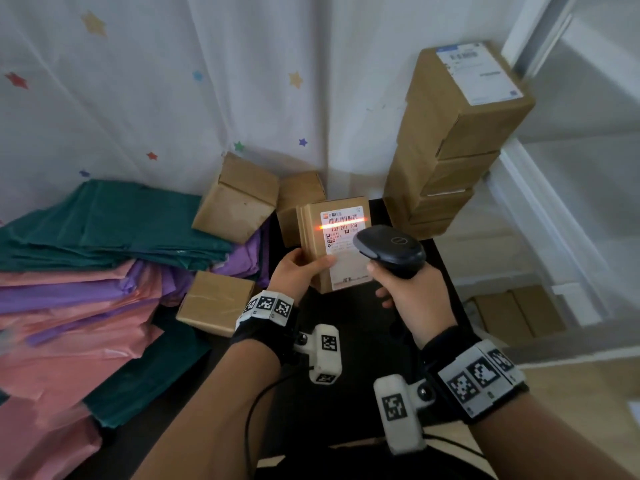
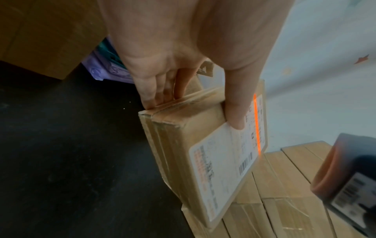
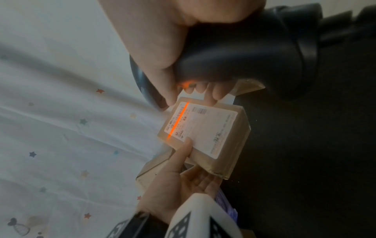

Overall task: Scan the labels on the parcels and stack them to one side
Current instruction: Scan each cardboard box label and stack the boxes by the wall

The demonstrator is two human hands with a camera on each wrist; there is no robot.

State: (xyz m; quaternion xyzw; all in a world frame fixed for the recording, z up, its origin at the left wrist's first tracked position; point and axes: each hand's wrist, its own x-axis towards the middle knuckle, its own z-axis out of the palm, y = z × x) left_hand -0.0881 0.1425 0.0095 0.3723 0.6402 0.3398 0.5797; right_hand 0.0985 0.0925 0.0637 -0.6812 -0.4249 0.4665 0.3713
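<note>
A: Head view: left hand [image 1: 294, 271] is clamping the parcel [image 1: 334, 244] above the table's [image 1: 346, 323] far edge.
B: Right hand [image 1: 408, 299] is gripping the scanner [image 1: 389, 249]; beam is crossing the label [image 1: 344, 244].

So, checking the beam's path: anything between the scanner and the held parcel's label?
Nothing; in the head view the scanner faces the label across open air.

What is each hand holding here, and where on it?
Left hand grips the labelled parcel at its near left edge, thumb on the label; right hand grips the scanner by its handle.
</note>
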